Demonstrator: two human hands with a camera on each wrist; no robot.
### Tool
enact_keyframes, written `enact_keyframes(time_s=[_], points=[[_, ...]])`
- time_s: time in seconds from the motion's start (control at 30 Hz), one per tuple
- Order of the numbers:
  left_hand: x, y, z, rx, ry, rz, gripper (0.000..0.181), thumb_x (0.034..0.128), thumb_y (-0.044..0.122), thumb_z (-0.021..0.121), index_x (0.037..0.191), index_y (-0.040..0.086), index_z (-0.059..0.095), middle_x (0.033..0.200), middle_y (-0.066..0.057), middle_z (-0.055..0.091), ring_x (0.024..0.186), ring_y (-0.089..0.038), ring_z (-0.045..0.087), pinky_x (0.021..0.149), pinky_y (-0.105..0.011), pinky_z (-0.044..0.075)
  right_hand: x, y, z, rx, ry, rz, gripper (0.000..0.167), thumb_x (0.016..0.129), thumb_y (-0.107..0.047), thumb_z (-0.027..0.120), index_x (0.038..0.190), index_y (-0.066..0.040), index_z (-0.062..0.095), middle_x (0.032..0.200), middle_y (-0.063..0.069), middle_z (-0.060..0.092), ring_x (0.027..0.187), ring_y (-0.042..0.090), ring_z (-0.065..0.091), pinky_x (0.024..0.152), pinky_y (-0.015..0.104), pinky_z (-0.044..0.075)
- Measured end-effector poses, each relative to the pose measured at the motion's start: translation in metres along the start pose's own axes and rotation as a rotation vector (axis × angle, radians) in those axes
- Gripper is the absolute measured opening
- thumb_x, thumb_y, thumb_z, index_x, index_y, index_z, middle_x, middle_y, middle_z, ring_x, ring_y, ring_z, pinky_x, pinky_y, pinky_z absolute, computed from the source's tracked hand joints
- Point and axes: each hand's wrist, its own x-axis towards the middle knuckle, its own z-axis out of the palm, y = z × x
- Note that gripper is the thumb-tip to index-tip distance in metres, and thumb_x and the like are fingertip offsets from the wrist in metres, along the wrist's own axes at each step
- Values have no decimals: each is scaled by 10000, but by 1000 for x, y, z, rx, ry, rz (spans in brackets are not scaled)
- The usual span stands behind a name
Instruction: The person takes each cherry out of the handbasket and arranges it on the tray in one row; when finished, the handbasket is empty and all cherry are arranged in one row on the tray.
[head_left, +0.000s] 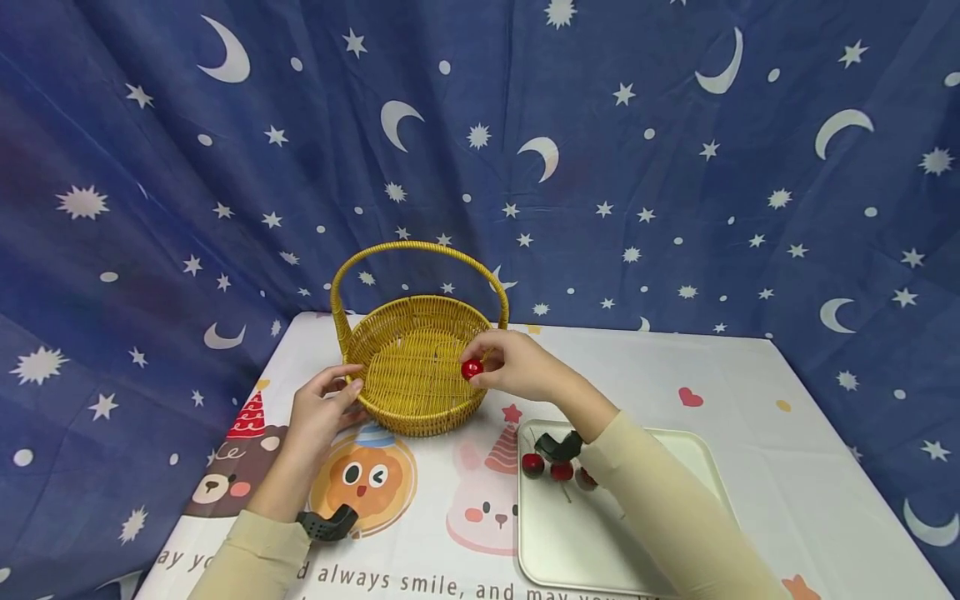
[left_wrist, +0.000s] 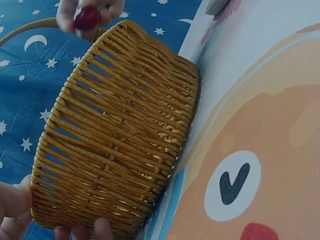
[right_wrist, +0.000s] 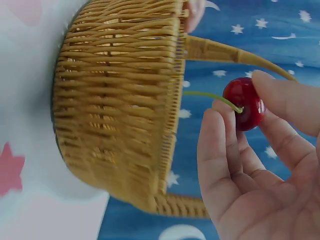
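Note:
My right hand [head_left: 521,365] pinches a red cherry [head_left: 472,369] between thumb and fingertips, over the right side of a yellow wicker basket [head_left: 423,425]. A green stem [right_wrist: 207,94] shows on this cherry in the right wrist view, pointing toward the basket. My left hand [head_left: 318,412] grips the basket's left rim; in the left wrist view its thumb [left_wrist: 17,197] lies at the rim and its fingertips touch the woven wall. Nothing is seen lying on the basket's woven floor.
A cream tray [head_left: 577,542] stands at the right front, partly hidden under my right sleeve. Dark red cherries [head_left: 532,465] with stems lie near its far left corner. The basket's tall arched handle [head_left: 420,245] rises over it. A blue curtain [head_left: 600,167] hangs behind the table.

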Motion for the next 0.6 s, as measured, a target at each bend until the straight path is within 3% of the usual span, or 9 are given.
enact_keyframes(time_s=[0.23,0.37,0.6], points=[[0,0,0,-11,-4,1,402,1093,185,648,1489,122,620,1178,-33,481,905,-85,684,831,-306,662,-56,9,-23,56,62,22,292,912,-39,834,1173,-144,759,1043,28,768,852,157,723,769,293,608],[1,-1,0,-16,-13,-1,412,1089,180,653,1495,117,616,1158,-28,498,899,-95,692,833,-318,665,-94,24,-30,24,113,54,315,914,-39,829,1191,-175,766,1074,6,770,886,147,717,781,273,603],[1,-2,-1,-31,-12,-4,407,1089,177,654,1490,119,618,1155,-18,490,898,-80,671,831,-314,664,-156,53,-42,-19,193,180,285,912,-69,846,1166,-172,768,1064,12,737,862,136,689,753,256,603]])
